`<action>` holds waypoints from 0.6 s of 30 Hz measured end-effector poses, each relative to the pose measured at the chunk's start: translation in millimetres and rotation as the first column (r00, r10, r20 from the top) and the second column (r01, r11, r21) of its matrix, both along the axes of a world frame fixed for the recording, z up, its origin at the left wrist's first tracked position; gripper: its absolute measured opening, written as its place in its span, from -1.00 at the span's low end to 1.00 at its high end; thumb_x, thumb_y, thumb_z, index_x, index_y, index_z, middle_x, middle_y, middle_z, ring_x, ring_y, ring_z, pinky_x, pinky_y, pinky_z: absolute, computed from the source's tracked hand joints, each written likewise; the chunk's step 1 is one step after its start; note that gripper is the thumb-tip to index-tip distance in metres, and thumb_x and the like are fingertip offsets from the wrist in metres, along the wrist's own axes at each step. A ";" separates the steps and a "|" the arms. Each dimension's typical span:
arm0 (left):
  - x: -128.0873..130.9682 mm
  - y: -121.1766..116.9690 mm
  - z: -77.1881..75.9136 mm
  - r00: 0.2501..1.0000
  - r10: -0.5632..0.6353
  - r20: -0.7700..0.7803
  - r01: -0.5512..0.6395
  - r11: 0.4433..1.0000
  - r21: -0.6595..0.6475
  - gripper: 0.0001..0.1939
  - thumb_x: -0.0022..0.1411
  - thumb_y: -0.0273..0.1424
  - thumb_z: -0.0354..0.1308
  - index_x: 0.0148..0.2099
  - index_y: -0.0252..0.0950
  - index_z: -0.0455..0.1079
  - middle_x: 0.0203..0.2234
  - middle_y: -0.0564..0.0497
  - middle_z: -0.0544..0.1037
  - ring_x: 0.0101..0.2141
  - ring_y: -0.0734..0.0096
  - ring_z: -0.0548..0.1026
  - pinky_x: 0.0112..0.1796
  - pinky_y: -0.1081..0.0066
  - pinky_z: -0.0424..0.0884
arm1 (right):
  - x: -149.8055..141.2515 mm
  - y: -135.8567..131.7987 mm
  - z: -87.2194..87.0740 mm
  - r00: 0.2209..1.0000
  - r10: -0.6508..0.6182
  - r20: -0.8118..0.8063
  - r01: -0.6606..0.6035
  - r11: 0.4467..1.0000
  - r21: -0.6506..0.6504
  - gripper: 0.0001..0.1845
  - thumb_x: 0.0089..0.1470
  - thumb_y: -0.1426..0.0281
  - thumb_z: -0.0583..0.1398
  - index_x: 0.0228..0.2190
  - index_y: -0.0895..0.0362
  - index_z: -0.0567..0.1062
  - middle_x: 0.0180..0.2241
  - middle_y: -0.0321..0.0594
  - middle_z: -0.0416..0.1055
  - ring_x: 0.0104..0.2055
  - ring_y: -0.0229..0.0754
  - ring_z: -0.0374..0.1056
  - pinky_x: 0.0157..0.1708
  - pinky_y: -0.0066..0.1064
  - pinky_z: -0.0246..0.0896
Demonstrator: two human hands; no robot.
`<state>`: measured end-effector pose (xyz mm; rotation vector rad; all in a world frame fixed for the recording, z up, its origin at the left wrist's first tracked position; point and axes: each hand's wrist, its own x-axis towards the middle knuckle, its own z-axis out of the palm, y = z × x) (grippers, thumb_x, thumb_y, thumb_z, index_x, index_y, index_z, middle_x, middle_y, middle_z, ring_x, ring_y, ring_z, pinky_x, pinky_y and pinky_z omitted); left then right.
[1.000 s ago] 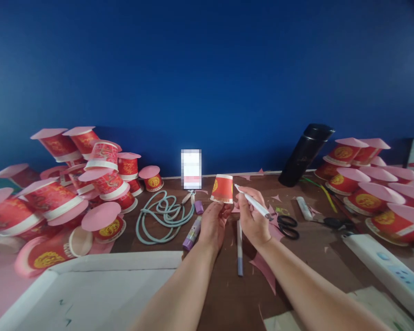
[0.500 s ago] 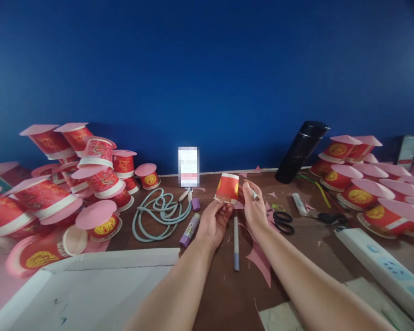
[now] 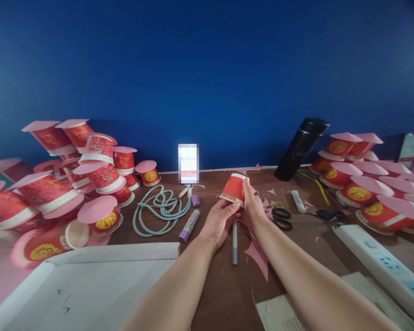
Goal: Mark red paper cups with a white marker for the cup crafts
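Note:
A red paper cup [image 3: 232, 187] with a white rim is held upside down and a little tilted above the brown table. My left hand [image 3: 221, 221] pinches its lower edge from the left, thumb along the rim. Around the cup's right side my right hand [image 3: 253, 202] is closed, fingers partly hidden behind it. Below the hands lies a pen with a grey-blue end [image 3: 234, 243]. Close to my right forearm are a pink paper scrap [image 3: 258, 257] and black-handled scissors [image 3: 281, 219]. Left of my hands rests a purple glue stick [image 3: 189, 226].
Red cups with pink paper tops are heaped at the left [image 3: 101, 174] and stacked at the right [image 3: 360, 193]. A coiled light-blue cable [image 3: 162, 209], a black bottle [image 3: 298, 149], a white power strip [image 3: 382, 264] and a white box [image 3: 117, 280] surround the work area.
My right hand has moved in from beside the cup and now grips its right side. The cup has tilted and shifted slightly right, with my left hand still at its lower edge.

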<state>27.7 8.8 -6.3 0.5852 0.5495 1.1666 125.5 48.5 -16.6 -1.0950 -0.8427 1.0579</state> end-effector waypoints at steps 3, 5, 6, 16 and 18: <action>3.3 0.0 -2.5 0.995 0.027 -0.098 -0.026 1.000 0.018 -0.72 -0.10 -0.33 0.36 -0.31 -0.38 0.50 -0.46 -0.01 0.53 -0.48 0.56 0.43 -0.36 0.50 0.34 | 0.4 0.0 -4.9 0.997 -0.036 0.074 0.035 0.999 0.011 -0.38 -0.02 -0.14 0.06 -0.15 0.08 0.37 -0.52 -0.33 0.45 -0.56 -0.18 0.38 -0.60 -0.37 0.27; 3.2 2.7 -4.7 0.991 0.077 -0.113 -0.077 0.997 0.002 -0.73 -0.12 -0.31 0.37 -0.38 -0.39 0.49 -0.51 -0.01 0.52 -0.49 0.55 0.44 -0.32 0.47 0.37 | 2.4 3.1 -9.4 0.985 -0.115 0.129 0.114 0.993 0.013 -0.41 0.01 -0.11 0.06 -0.11 0.06 0.35 -0.42 -0.31 0.48 -0.47 -0.19 0.41 -0.53 -0.38 0.31; 2.4 4.6 -5.5 0.989 0.106 -0.102 -0.107 0.994 -0.007 -0.74 -0.13 -0.32 0.38 -0.39 -0.40 0.49 -0.51 -0.01 0.52 -0.48 0.54 0.45 -0.30 0.46 0.38 | 3.8 5.2 -11.0 0.972 -0.169 0.160 0.168 0.986 0.025 -0.44 0.02 -0.09 0.07 -0.11 0.06 0.35 -0.38 -0.29 0.48 -0.43 -0.19 0.42 -0.49 -0.39 0.32; -9.1 21.4 -7.6 0.937 0.346 0.040 -0.340 0.933 -0.114 -0.90 0.00 -0.49 0.28 -0.44 -0.42 0.43 -0.50 -0.02 0.51 -0.42 0.53 0.50 -0.18 0.45 0.42 | 2.4 -15.0 15.0 0.753 -0.416 0.511 0.122 0.850 0.513 -0.69 0.18 0.22 0.05 -0.13 0.06 0.46 -0.22 -0.17 0.45 -0.22 -0.20 0.35 -0.15 -0.26 0.27; -9.6 21.6 -8.6 0.937 0.341 0.069 -0.335 0.938 -0.090 -0.90 0.00 -0.49 0.28 -0.45 -0.41 0.42 -0.50 -0.01 0.50 -0.41 0.54 0.49 -0.17 0.44 0.41 | -0.3 -23.8 18.9 0.669 -0.394 0.630 -0.048 0.823 0.566 -0.73 0.18 0.30 0.06 -0.15 0.05 0.48 -0.20 -0.17 0.46 -0.19 -0.17 0.34 -0.12 -0.23 0.25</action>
